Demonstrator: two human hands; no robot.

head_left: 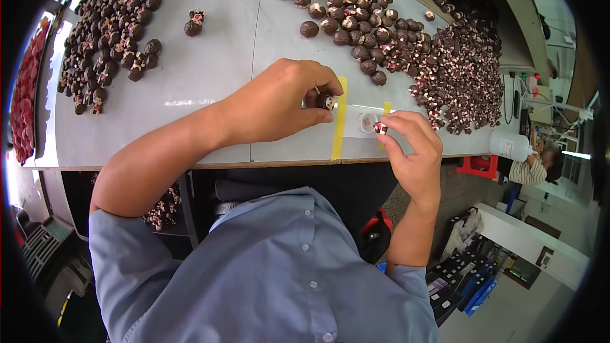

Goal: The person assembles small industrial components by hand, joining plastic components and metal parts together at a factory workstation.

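A red stool (pixel 480 166) stands near a whitish plastic jug (pixel 508 147) and a striped-shirted person (pixel 528 172).

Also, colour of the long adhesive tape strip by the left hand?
Yellow tape strip; clearest in head view.

Bright light streaks the grey tabletop (pixel 219 51) with white glare, and fisheye distortion bends the dark-rimmed edges.

A dark brown, ball-shaped figurine head (pixel 326 101), its pale face partly showing, is held to the left of the small clear round cup (pixel 366 122). A tiny red, white and dark figurine piece (pixel 380 128) is held at the cup's right side; whether they touch is unclear.
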